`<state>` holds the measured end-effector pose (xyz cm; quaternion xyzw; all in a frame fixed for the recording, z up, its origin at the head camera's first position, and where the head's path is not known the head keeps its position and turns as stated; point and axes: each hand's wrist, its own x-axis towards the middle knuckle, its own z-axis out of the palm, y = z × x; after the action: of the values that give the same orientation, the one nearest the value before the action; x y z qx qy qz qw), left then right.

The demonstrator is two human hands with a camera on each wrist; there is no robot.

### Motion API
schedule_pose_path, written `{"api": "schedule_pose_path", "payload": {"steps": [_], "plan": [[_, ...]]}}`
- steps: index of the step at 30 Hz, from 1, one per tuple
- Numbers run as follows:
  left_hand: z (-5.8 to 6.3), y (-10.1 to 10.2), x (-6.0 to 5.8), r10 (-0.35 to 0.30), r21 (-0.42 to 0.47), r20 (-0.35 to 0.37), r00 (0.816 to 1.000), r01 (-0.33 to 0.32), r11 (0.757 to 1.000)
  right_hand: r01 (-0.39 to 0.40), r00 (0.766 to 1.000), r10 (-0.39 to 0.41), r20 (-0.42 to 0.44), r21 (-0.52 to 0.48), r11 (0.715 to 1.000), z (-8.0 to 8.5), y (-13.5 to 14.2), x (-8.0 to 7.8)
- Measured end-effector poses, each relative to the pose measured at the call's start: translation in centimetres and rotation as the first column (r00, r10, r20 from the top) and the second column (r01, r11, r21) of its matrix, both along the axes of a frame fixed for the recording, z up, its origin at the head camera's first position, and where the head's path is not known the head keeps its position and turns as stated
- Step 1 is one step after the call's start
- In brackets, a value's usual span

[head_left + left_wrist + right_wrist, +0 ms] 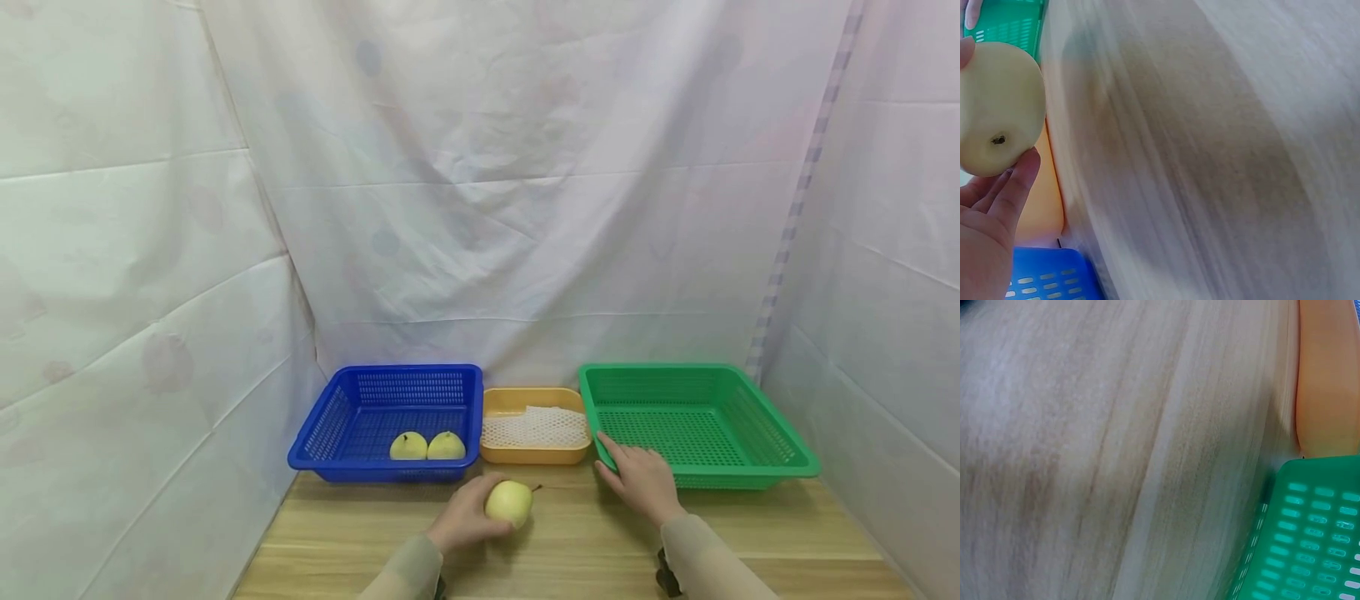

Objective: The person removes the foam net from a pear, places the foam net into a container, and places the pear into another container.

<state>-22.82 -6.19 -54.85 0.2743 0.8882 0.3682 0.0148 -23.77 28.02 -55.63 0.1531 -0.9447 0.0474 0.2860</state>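
A yellow-green pear [509, 504] with a thin stem is gripped between the thumb and fingers of my left hand [471, 512], over the table in front of the yellow tray. The left wrist view shows the dark blossom end of this pear [999, 140] and my fingers along its side. My right hand [647, 481] lies at the front left corner of the green basket [780, 481], index finger stretched along the rim, holding nothing visible. In the right wrist view that hand is out of sight.
Two pears [408, 446] sit in the front right of the blue basket [386, 475] at left. White foam fruit nets [536, 427] lie in the yellow tray [534, 456] between the baskets. Under everything is a wooden table [570, 558]; a white curtain [487, 208] hangs behind.
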Motion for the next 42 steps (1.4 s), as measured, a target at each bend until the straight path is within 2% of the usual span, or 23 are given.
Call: {"api": "schedule_pose_path", "payload": {"steps": [7, 15, 23, 28, 35, 42], "plan": [[0.4, 0.3, -0.1, 0.005, 0.003, -0.014, 1.0, -0.005, 1.0, 0.004, 1.0, -0.004, -0.006, -0.004, 1.0, -0.1, 0.0, -0.1], [0.6, 0.5, 0.1, -0.011, 0.033, 0.01, 1.0, 0.011, 0.999, -0.009, 0.999, 0.009, -0.048, 0.003, 1.0, -0.3, 0.0, 0.0], [0.7, 0.6, 0.3, -0.016, 0.046, -0.026, 1.0, 0.017, 0.999, 0.012, 1.0, -0.012, -0.01, -0.002, 1.0, -0.3, -0.1, 0.1], [0.9, 0.7, 0.2, -0.025, 0.043, -0.038, 0.999, 0.026, 0.999, 0.012, 1.0, -0.012, -0.015, -0.006, 1.0, -0.4, -0.2, 0.1], [1.5, 1.0, 0.3, -0.021, 0.047, 0.005, 1.0, 0.021, 0.999, 0.007, 0.999, -0.007, -0.037, -0.001, 1.0, -0.4, -0.1, 0.1], [2.1, 1.2, 0.3, -0.018, 0.059, -0.003, 1.0, 0.018, 0.998, -0.001, 0.999, 0.001, -0.05, -0.001, 1.0, -0.1, -0.1, 0.1]]}}
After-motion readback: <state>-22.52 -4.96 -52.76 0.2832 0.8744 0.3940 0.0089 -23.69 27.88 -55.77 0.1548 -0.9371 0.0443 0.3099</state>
